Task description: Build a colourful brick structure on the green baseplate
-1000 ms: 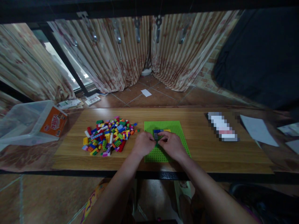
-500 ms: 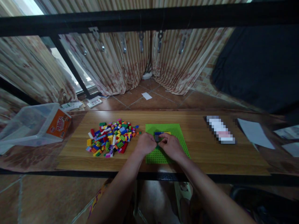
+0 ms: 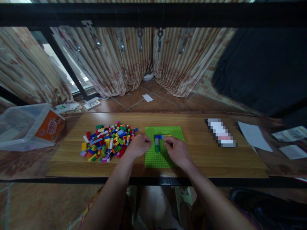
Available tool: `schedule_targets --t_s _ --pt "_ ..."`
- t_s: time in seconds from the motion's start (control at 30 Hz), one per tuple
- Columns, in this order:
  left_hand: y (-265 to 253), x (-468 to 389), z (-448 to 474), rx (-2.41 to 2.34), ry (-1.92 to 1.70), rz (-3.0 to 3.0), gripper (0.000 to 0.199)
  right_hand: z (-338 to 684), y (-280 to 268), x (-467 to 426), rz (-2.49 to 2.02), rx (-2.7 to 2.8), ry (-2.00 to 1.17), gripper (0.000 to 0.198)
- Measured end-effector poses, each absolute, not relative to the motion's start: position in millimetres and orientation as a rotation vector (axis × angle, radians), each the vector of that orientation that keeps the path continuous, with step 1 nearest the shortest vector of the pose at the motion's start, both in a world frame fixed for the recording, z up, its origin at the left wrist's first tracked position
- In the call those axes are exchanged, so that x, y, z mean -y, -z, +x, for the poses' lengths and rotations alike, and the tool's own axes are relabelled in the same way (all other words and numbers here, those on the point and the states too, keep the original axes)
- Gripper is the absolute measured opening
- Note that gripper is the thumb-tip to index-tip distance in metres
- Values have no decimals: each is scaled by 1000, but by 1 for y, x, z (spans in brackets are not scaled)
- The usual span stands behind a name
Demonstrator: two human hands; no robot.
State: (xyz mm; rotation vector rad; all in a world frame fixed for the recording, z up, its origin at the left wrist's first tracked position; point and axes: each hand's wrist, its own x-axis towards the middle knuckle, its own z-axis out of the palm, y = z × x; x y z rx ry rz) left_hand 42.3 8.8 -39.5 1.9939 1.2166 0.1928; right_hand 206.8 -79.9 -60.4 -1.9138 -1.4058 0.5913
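A green studded baseplate point(image 3: 150, 159) lies before me on the wooden table. Joined bricks on it form a corner: a blue brick point(image 3: 158, 136) and a yellow brick point(image 3: 169, 135) along the top, then a grey brick point(image 3: 157, 141) and a dark green brick point(image 3: 157, 149) running down toward me. My left hand point(image 3: 139, 146) hovers over the plate's left edge, fingers curled and fingertips together. Right of the green brick, apart from it, is my right hand point(image 3: 177, 150), thumb and forefinger bent close together near the yellow brick. Whether either hand holds a small piece is hidden.
Left of the plate spreads a pile of loose coloured bricks point(image 3: 107, 142). Beyond it stands a clear plastic box point(image 3: 26, 127) with an orange label. A blurred-out phone-like object point(image 3: 222, 132) and a white sheet point(image 3: 254, 135) lie to the right. A dark bar crosses overhead.
Both hands have drawn apart from the dark green brick, the left one moving leftward. The green brick now shows joined below the grey one. The whole view has shifted slightly.
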Motion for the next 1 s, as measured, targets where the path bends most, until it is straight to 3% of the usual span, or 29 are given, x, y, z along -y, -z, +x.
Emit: schedule_targets --t_s 0.37,1.0 --pt "38 4 52 -1159 -71 2027 8 201 54 88 -1941 1606 -701 12" --pt "35 8 59 -1198 -25 2048 18 198 54 84 -2006 1592 -737 15"
